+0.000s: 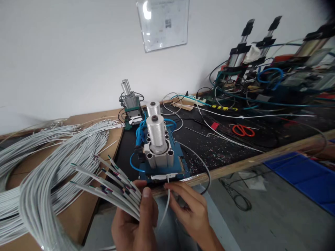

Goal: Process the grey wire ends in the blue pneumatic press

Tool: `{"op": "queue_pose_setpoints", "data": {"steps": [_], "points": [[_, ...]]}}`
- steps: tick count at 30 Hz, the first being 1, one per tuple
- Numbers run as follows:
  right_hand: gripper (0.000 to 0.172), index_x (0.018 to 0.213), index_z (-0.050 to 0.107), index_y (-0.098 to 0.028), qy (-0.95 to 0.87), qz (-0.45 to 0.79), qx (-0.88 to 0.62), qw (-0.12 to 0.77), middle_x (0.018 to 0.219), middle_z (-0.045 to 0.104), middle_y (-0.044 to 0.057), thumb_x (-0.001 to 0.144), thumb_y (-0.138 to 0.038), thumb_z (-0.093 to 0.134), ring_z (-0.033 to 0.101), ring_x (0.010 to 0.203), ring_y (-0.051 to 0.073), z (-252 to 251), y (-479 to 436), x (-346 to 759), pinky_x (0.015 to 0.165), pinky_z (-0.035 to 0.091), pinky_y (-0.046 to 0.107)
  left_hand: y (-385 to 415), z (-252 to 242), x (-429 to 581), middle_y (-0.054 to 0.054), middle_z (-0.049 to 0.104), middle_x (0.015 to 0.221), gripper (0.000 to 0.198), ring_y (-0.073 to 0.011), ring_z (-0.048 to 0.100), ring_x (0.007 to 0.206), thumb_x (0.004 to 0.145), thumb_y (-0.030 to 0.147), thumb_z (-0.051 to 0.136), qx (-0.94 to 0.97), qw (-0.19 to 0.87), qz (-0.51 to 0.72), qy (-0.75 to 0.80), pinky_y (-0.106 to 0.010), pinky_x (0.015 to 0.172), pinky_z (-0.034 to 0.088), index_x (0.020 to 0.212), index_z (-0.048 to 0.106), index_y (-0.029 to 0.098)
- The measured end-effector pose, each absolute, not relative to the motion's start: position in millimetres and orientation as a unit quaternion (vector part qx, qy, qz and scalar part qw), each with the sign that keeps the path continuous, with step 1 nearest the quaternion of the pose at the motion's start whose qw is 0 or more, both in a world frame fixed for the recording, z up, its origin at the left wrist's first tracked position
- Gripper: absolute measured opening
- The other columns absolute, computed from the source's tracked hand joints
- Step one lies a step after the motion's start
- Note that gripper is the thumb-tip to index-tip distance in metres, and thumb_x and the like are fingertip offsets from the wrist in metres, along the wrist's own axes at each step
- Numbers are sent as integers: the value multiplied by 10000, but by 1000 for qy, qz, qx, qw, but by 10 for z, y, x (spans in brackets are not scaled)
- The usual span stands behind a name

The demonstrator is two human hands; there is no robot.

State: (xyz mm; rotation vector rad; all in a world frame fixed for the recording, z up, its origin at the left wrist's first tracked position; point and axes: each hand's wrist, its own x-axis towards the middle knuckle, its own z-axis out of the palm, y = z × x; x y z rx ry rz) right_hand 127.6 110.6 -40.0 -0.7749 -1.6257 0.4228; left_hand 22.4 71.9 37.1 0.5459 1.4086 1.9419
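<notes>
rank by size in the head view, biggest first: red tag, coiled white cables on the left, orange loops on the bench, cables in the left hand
1. Coiled white cables
2. Cables in the left hand
3. Orange loops
4. Red tag

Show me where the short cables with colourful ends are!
In the head view, the short cables are low and left of centre, held in the left hand, right of the big cable coil and left of the blue-based machine.

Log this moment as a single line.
left hand: holding white cable bundle | right hand: touching single cable | single cable: end at front of blue-based machine | cable coils: on cardboard
</notes>
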Motion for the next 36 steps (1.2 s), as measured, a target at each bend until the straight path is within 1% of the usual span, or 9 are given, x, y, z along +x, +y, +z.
{"op": "queue_pose_setpoints", "data": {"steps": [2, 5, 13, 18, 24, 32, 36], "points": [[316, 1125, 749, -227, -703, 183, -332, 602, 954, 798, 47, 912, -25, 631, 776, 851, 163, -422, 1122, 1270, 801, 607, 216, 723, 397, 260, 93, 523, 434, 331, -43, 414, 400, 729, 418, 891, 209, 325, 742, 548, -104, 404, 324, 881, 713, 185], [312, 1132, 738, -217, -704, 181, -334, 600, 962, 795, 47, 915, -21, 633, 771, 871, 160, -452, 1141, 1266, 825, 597, 210, 731, 424, 296, 96, 520, 427, 310, -37, 402, 402, 721, 396, 892, 202, 327, 745, 546, -100, 410, 311, 869, 710, 193], [300, 1129, 731, -197, -711, 168, -334, 596, 965, 790, 48, 912, -7, 647, 763, 878, 155, -489, 1158, 1258, 834, 579, 209, 728, 472, 301, 96, 521, 423, 409, -27, 411, 390, 618, 436, 940, 166, 342, 739, 557, -83, 397, 329, 851, 718, 183], [288, 1130, 725, -198, -705, 162, -341, 600, 957, 788, 46, 919, -20, 640, 761, 871, 160, -499, 1150, 1245, 822, 581, 218, 728, 493, 309, 95, 528, 417, 407, -23, 413, 387, 608, 446, 946, 171, 340, 739, 556, -72, 393, 329, 834, 720, 193], [284, 1124, 722, -195, -704, 159, -348, 599, 950, 788, 48, 923, -18, 627, 760, 863, 158, -493, 1143, 1243, 809, 583, 220, 749, 495, 332, 108, 515, 420, 372, -11, 399, 364, 593, 390, 962, 169, 335, 759, 532, -75, 387, 319, 808, 725, 200], [279, 1106, 717, -193, -706, 152, -346, 599, 944, 785, 48, 911, -12, 632, 762, 863, 159, -488, 1156, 1254, 810, 582, 221, 740, 485, 312, 92, 534, 407, 444, -13, 446, 366, 547, 414, 981, 151, 359, 748, 537, -61, 392, 347, 817, 716, 180], [277, 1097, 716, -202, -701, 152, -351, 602, 929, 783, 43, 913, -13, 631, 760, 842, 159, -488, 1156, 1240, 793, 584, 225, 744, 492, 323, 93, 538, 410, 413, -15, 447, 365, 564, 405, 970, 157, 348, 749, 541, -66, 391, 351, 810, 724, 183]]}}
